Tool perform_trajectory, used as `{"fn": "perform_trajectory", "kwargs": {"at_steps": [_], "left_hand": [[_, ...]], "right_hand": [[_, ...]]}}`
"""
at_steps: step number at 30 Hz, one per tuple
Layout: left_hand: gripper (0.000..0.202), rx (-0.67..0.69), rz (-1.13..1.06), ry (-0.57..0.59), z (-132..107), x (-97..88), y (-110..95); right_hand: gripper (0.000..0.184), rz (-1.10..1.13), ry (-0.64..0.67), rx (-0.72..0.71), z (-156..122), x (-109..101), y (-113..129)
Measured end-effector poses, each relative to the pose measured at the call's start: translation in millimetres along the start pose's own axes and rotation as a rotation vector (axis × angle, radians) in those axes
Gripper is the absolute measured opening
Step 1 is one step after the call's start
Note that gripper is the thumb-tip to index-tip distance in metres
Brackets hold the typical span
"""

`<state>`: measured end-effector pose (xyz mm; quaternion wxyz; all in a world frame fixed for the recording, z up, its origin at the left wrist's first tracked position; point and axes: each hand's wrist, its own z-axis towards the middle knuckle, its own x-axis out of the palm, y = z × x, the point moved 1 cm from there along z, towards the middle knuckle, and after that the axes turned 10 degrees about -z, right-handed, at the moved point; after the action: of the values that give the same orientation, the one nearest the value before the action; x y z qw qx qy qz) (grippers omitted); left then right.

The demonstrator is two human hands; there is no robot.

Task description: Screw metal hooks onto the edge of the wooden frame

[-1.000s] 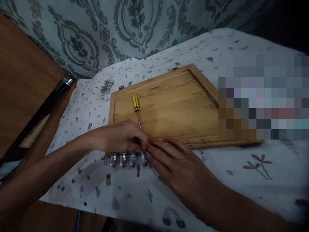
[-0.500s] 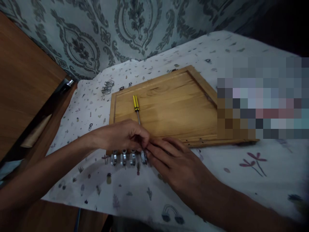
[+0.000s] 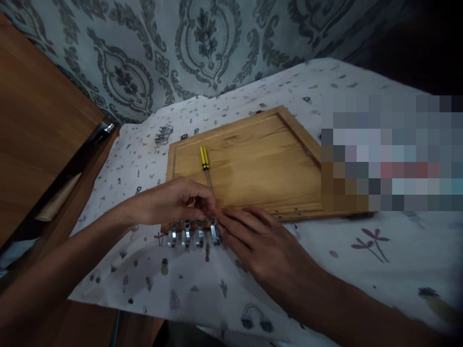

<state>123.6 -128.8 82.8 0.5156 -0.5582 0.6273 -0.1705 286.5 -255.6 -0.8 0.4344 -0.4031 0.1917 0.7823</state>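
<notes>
A wooden panel [image 3: 260, 164] lies flat on a patterned white cloth [image 3: 202, 284]. A row of several shiny metal hooks [image 3: 191, 236] hangs off its near edge. My left hand [image 3: 173, 202] rests curled over the panel's near edge just above the hooks, fingertips pinched on something I cannot make out. My right hand [image 3: 256, 236] lies beside it, fingers extended and touching the rightmost hook and the panel edge. A screwdriver with a yellow and black handle [image 3: 204, 159] lies on the panel, its shaft running toward my left hand.
A small pile of metal hardware [image 3: 163, 134] sits on the cloth behind the panel's left corner. Brown wooden furniture [image 3: 39, 140] stands at the left. A patterned grey wall [image 3: 202, 43] is behind. A blurred-out area covers the right side.
My hands stay at the panel's near edge with only small finger shifts. The view has tilted a little, so everything sits slightly lower in the picture.
</notes>
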Motion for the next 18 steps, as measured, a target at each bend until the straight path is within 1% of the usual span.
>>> {"fn": "perform_trajectory", "kwargs": {"at_steps": [5, 10, 14, 18], "left_hand": [[0.015, -0.041, 0.110, -0.085, -8.6, 10.9, -1.7], [0.026, -0.068, 0.307, -0.118, -6.3, 22.7, -10.5], [0.021, -0.159, 0.498, -0.131, -2.7, 26.5, -18.2], [0.023, -0.197, 0.583, -0.140, -0.9, 30.2, -20.7]], "right_hand": [[0.026, -0.012, -0.003, -0.004, -2.3, 0.7, 0.1], [0.024, -0.017, 0.006, -0.009, -2.3, 1.3, -0.6], [0.021, -0.024, 0.012, -0.022, -2.0, 3.1, -0.5], [0.020, -0.038, 0.041, -0.022, -2.3, 3.8, -1.0]]}}
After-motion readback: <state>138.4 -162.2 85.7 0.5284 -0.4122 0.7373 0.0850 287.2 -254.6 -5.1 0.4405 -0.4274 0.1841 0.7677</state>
